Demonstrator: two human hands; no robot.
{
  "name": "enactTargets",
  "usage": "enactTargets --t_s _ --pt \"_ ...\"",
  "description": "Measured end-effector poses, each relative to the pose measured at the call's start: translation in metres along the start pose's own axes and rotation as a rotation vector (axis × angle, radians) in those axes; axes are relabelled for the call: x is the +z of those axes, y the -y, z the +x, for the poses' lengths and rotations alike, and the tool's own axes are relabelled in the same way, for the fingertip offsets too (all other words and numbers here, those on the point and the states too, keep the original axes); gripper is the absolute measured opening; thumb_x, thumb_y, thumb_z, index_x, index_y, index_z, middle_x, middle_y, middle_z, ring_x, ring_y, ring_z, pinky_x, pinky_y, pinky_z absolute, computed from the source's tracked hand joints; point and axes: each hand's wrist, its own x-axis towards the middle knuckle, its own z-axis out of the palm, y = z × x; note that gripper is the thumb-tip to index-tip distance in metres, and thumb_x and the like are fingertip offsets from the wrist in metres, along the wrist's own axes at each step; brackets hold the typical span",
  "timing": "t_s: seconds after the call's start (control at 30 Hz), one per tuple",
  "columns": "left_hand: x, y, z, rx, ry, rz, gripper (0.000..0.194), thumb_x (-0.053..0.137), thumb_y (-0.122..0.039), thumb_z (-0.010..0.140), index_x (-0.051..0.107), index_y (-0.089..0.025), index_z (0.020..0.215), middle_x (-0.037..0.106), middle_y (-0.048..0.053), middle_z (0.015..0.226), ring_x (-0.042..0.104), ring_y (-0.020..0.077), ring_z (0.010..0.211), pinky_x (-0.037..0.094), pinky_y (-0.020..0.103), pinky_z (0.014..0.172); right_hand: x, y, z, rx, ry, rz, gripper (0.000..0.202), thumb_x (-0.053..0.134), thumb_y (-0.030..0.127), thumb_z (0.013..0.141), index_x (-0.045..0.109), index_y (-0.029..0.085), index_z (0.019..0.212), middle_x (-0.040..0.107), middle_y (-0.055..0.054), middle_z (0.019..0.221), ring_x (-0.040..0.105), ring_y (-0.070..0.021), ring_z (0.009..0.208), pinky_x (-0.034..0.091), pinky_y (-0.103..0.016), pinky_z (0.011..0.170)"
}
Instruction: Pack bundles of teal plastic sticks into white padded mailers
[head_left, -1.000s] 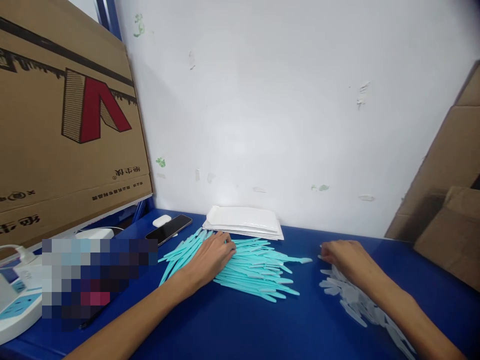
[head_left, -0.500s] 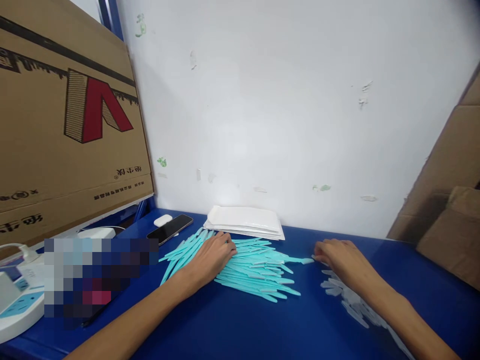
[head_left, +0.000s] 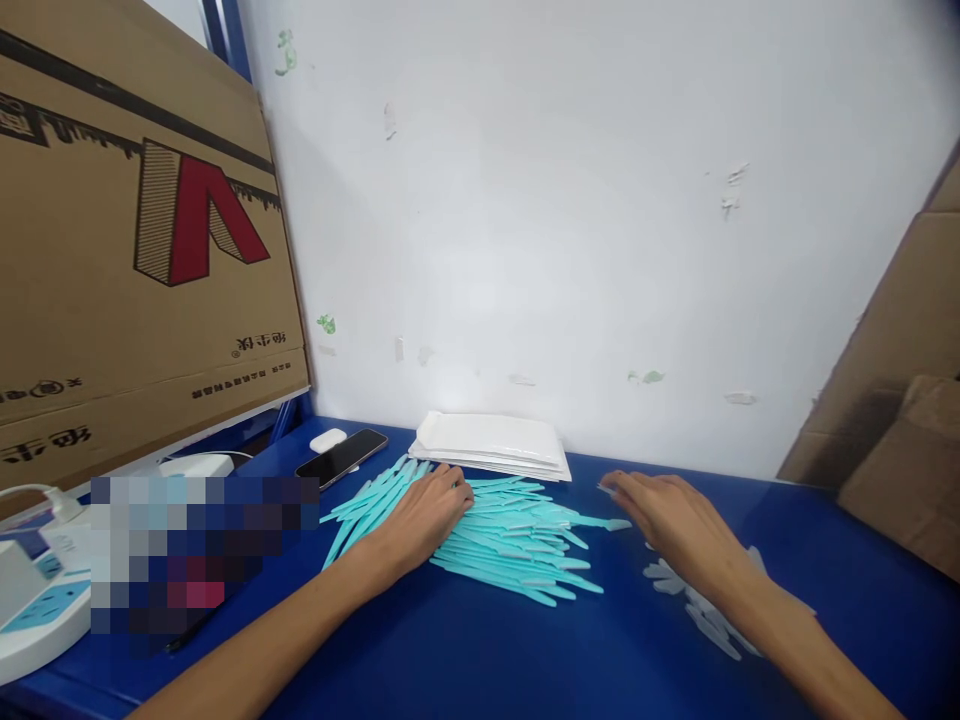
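A heap of thin turquoise eyebrow razors (head_left: 517, 545) lies fanned out on the blue table. My left hand (head_left: 435, 505) rests on the heap, its fingers curled down and pressed together on the razors; the fingertips are partly hidden. One razor (head_left: 600, 522) sticks out to the right, past the others. Just right of and above its tip, my right hand (head_left: 664, 505) hovers with fingers closed, pinching a small clear plastic cap (head_left: 606, 489). Under my right forearm lies a loose pile of similar clear caps (head_left: 709, 615), partly covered by the arm.
White padded envelopes (head_left: 491, 445) are stacked against the wall behind the razors. Toward the left lie a phone (head_left: 342, 458), a white earbud case (head_left: 328, 440) and a white power strip (head_left: 56, 610). Large cardboard boxes stand left (head_left: 150, 230) and right (head_left: 892, 400).
My right hand has moved slightly left and up, away from the tip of the protruding razor, still pinching the clear cap. My left hand stays on the heap.
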Motion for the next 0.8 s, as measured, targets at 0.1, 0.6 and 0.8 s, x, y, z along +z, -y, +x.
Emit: enactTargets --t_s 0.1,0.6,0.8 --pt "-0.002 -0.001 0.000 0.017 -0.001 -0.023 0.035 0.037 -0.025 0.105 0.068 -0.017 0.091 0.063 0.009 0.095 0.056 0.0213 0.090 0.042 0.031 0.071 0.002 0.008 0.001 -0.035 -0.056 0.001 0.032 0.037 0.027 0.101 0.065 0.025 0.115 0.076 -0.006 0.093 0.070 -0.0243 0.078 0.050 -0.035 0.072" --pt "0.006 0.006 0.000 -0.009 -0.004 -0.110 0.031 0.039 -0.028 0.105 0.066 -0.017 0.094 0.061 0.007 0.096 0.056 0.0211 0.092 0.042 0.031 0.074 -0.004 0.037 0.003 -0.179 -0.134 0.063 0.034 0.039 0.023 0.102 0.068 0.023 0.119 0.076 -0.007 0.089 0.067 -0.0232 0.076 0.049 -0.036 0.071" --pt "0.011 0.010 -0.001 -0.005 -0.011 -0.101 0.027 0.042 -0.026 0.104 0.064 -0.018 0.090 0.062 0.006 0.094 0.056 0.0208 0.091 0.039 0.030 0.071 -0.002 0.039 0.004 -0.206 -0.086 0.095 0.032 0.041 0.017 0.101 0.065 0.021 0.122 0.076 -0.006 0.095 0.069 -0.0234 0.080 0.048 -0.039 0.079"
